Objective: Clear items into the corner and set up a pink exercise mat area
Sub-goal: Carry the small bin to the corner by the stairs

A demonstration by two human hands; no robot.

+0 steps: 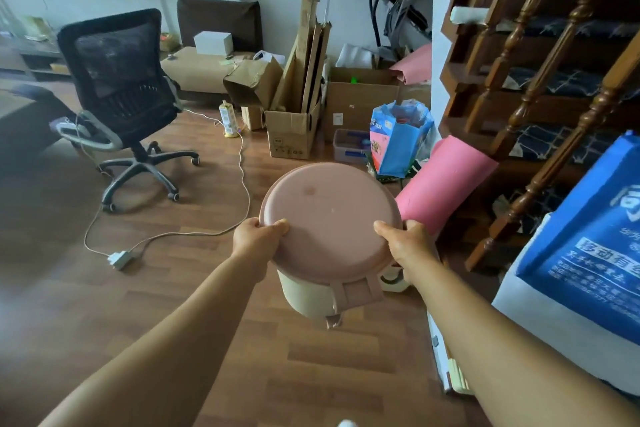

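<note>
A round bin with a cream body and a dusty-pink lid (329, 215) hangs above the wooden floor in the middle of the view. My left hand (258, 237) grips the lid's left rim and my right hand (407, 244) grips its right rim. Just behind the bin, a rolled pink exercise mat (446, 177) lies on the floor beside the stairs. More pink sheet material (414, 66) rests on the boxes in the far corner.
Cardboard boxes (294, 128), a blue bag (398, 139) and a clear plastic tub (349, 146) crowd the corner ahead. A black office chair (124, 90) stands at left. A white cable with a power strip (119, 258) trails across the floor. Wooden stairs (540, 55) and a blue bag (588, 246) stand at right.
</note>
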